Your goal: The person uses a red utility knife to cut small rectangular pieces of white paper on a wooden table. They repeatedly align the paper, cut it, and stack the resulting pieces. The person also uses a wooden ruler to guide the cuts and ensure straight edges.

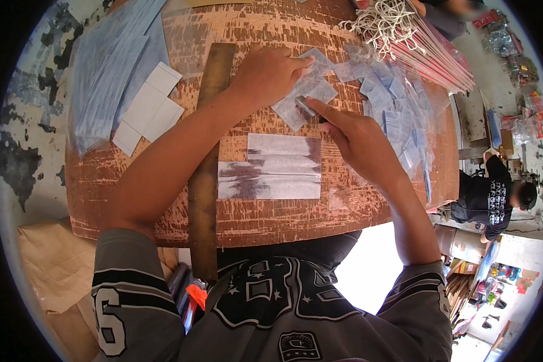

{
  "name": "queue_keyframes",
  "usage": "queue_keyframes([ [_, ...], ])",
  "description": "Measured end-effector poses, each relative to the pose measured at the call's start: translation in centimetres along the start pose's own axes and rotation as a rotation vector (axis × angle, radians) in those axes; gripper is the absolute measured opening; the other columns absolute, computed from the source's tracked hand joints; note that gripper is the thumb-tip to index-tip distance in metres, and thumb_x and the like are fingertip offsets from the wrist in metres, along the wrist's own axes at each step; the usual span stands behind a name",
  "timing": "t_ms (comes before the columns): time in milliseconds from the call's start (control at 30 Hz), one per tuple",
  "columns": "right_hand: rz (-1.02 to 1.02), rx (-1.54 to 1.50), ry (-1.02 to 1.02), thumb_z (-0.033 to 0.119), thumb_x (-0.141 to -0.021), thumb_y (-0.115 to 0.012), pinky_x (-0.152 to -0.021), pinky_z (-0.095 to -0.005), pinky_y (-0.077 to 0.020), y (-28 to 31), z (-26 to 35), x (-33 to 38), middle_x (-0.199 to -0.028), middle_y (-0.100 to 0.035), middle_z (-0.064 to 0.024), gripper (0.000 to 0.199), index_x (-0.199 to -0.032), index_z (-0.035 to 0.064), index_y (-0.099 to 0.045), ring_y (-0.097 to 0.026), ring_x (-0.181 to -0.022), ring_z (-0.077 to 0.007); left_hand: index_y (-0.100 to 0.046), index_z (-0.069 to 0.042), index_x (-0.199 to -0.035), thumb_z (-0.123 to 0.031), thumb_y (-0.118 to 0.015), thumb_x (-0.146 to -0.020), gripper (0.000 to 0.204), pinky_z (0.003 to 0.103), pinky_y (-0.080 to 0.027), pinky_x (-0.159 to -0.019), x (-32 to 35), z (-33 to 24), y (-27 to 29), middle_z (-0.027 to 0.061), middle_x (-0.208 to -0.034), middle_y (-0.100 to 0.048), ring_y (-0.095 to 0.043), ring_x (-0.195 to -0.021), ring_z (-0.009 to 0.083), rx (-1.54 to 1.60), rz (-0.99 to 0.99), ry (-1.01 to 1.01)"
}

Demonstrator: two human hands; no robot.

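Observation:
My left hand (266, 77) rests over small translucent bluish-grey plastic pieces (317, 88), its index finger stretched out and touching the upper one. Pinched between the thumb and index finger of my right hand (357, 134) is a small shiny metal piece (304, 107), low on those plastic pieces; its exact kind is unclear. Just below both hands lies a white sheet with dark, streaked patches (283, 168). A long, worn flat wooden strip (204, 193) runs under my left forearm and past the table's near edge.
On the scratched red-brown table (145, 208), long bluish plastic sheets (111, 78) and a white panelled card (149, 108) lie left. Loose blue-grey pieces (398, 114) are heaped right, below pink sticks with white strings (422, 45). Another person (492, 193) is at the far right.

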State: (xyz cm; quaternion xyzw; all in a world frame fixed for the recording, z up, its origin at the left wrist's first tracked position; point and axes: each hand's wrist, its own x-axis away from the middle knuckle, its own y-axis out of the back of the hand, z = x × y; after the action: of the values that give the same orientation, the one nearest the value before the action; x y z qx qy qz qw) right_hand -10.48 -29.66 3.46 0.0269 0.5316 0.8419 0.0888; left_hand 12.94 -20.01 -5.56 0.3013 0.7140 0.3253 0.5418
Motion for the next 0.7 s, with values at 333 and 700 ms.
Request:
queue_keyframes([
  [333, 0.004, -0.003, -0.006, 0.017, -0.108, -0.065, -0.075, -0.0479, -0.0544, 0.07, 0.12, 0.05, -0.091, -0.072, -0.0189, 0.049, -0.157, 0.0216, -0.059, -0.069, -0.078, -0.0387, -0.078, -0.027, -0.136, -0.028, -0.069, -0.104, 0.033, 0.044, -0.053, -0.072, 0.1, 0.11, -0.21, 0.005, -0.08, -0.063, -0.065, -0.075, 0.0257, 0.0, -0.024, -0.016],
  [700, 0.018, 0.044, -0.03, 0.018, -0.108, -0.064, -0.074, -0.048, -0.054, -0.06, 0.19, 0.04, -0.09, -0.073, -0.0188, 0.049, -0.157, 0.023, -0.06, -0.07, -0.079, -0.0378, -0.078, -0.027, -0.136, -0.027, -0.069, -0.104, 0.033, 0.045, -0.054, -0.071, -0.04, 0.11, -0.04, 0.0066, -0.079, -0.063, -0.064, -0.07, 0.0278, 0.021, -0.02, -0.019],
])
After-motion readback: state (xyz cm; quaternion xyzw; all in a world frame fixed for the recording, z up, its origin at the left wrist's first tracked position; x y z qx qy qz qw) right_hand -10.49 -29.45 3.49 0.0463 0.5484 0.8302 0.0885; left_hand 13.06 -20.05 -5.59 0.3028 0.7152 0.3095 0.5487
